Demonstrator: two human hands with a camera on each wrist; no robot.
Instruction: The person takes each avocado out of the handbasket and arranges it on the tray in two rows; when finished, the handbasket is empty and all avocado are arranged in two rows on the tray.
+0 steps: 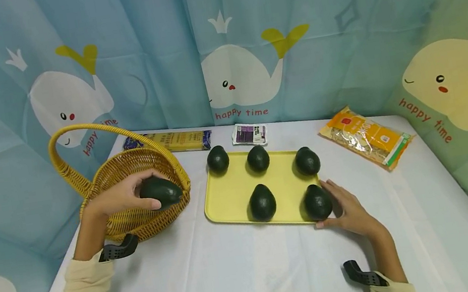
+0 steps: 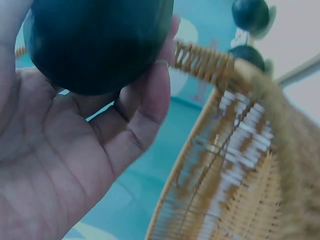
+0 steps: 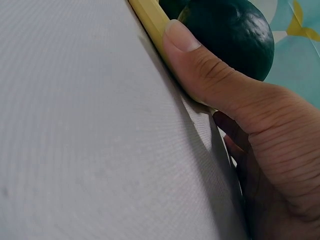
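My left hand (image 1: 119,198) grips a dark green avocado (image 1: 161,192) above the yellow wicker basket (image 1: 142,232). In the left wrist view the avocado (image 2: 97,47) sits between thumb and fingers, with the basket's rim (image 2: 182,165) beside and below it. The yellow tray (image 1: 232,194) lies on the table and bears several more avocados. At its front right corner my right hand (image 1: 351,210) holds the tray, thumb along the front edge and fingers along the right side. One avocado (image 1: 318,202) lies at that corner, close to the hand. The basket's inside is partly hidden by my left hand.
Behind the basket lies a long yellow and blue packet (image 1: 180,141). A small white and purple packet (image 1: 250,133) is behind the tray. An orange bag (image 1: 366,138) lies at the back right. The basket's tall handle (image 1: 121,131) arches up. A curtain (image 1: 158,76) hangs behind the table.
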